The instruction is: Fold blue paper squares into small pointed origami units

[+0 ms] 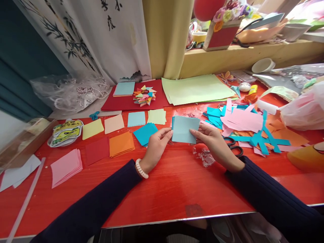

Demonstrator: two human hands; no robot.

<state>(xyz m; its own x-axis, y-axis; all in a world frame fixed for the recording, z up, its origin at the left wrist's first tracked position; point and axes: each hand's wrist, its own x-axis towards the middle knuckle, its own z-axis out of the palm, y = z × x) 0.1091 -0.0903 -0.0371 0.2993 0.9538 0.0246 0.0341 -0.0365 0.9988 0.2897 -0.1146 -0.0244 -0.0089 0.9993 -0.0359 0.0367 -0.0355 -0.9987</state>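
Head view: fingers hold thin, square blue papers.

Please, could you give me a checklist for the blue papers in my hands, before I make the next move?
1. Left hand on the blue papers: ok, at their left edge.
2. Right hand on them: ok, at their right side.
3. Edges aligned: not ok, deeper blue shows at the left.
4. Sheet count: cannot tell.
5. Scissors closed: cannot tell, blades not clearly visible.
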